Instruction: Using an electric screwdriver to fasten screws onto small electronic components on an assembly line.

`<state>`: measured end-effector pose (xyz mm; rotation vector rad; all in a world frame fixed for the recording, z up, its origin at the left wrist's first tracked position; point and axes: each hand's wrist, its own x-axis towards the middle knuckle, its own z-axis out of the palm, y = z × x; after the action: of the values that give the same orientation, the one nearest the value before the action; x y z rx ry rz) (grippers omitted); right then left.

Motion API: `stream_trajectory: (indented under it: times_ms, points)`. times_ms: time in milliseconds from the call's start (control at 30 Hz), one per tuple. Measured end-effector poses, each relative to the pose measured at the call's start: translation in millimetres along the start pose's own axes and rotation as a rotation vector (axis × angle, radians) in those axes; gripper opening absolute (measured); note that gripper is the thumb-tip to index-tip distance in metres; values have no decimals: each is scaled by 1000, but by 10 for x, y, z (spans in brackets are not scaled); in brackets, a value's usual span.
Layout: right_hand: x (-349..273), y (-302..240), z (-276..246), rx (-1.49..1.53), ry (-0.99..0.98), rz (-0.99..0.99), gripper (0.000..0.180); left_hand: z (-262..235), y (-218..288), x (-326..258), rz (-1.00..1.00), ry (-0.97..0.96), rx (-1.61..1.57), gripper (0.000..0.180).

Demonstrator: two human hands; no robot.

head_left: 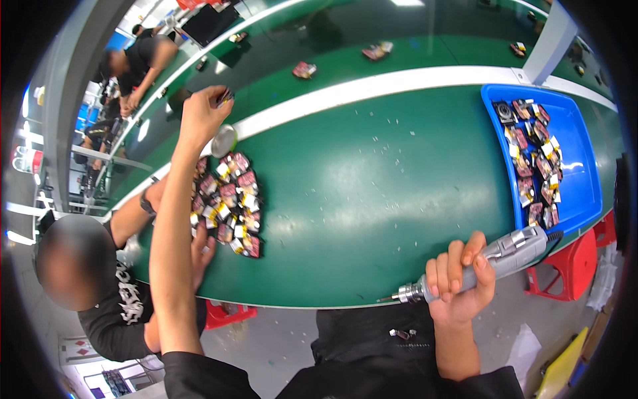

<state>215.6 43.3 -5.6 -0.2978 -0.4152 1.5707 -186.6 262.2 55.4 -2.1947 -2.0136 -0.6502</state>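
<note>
My right hand (460, 279) is wrapped round a grey electric screwdriver (515, 253), its thin bit pointing left over the table's near edge. My left hand (201, 118) is raised at the far left, close to the white rail. Its fingers pinch a small dark part (225, 98), mostly hidden, whose kind I cannot make out. Just below that hand is a round silvery dish (224, 141) with a greenish rim. A cluster of small electronic modules (229, 199), black with reddish, white and yellow pieces, lies beside my left forearm.
A blue tray (585, 193) with several similar modules in its left part stands at the right. Beyond the white rail (372, 90) lies a dark green belt (438, 53) with scattered modules. A co-worker (113, 299) sits at the left, hands near the cluster. Red stools (568, 269) stand below.
</note>
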Motion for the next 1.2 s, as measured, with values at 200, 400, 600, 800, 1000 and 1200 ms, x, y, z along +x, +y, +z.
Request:
stream_trajectory:
  times_ms: [200, 400, 600, 800, 1000, 1200]
  points:
    - [-120, -71, -93, -35, 34, -11, 15, -194, 1725, -1353, 517, -194, -257, 53]
    - [-312, -62, 17, -26, 67, 63, 14, -41, 2162, -2301, 464, -399, -573, 69]
    - [-403, 88, 38, 1, -13, 107, 11, -8, 2132, -2258, 503, -294, -458, 44]
    - [-529, 213, 108, -67, 43, 112, 11, -28, 2222, -2308, 467, -254, -378, 34]
    - [-623, 389, 183, -162, 112, 160, 15, 99, 2186, -2360, 659, -98, -265, 29]
    - [-620, 455, 221, -249, 219, 190, 15, 85, 2248, -2349, 588, -132, -323, 34]
